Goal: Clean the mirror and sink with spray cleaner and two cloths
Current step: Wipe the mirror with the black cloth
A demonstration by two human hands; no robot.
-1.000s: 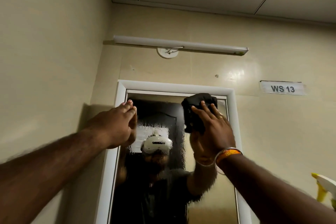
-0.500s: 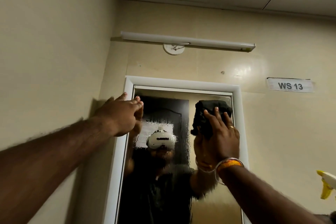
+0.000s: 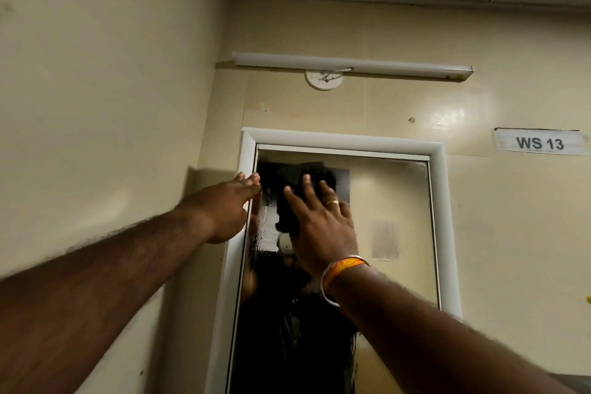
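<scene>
A tall mirror [image 3: 383, 201] in a white frame [image 3: 345, 137] hangs on the beige wall ahead. My right hand [image 3: 319, 227] presses a black cloth [image 3: 294, 201] flat against the upper left part of the glass, fingers spread over it. My left hand [image 3: 227, 205] rests with straight fingers on the frame's left edge, holding nothing. Wet streaks run down the glass under the cloth. The sink is out of view.
A tube light [image 3: 351, 64] is mounted above the mirror. A "WS 13" label [image 3: 540, 142] is stuck to the wall at right. A side wall stands close on the left. A yellow speck [image 3: 587, 299] shows at the right edge.
My right hand has slid the black cloth from the mirror's upper right to its upper left. The view has shifted, so the mirror sits further right and the spray bottle has nearly left the frame.
</scene>
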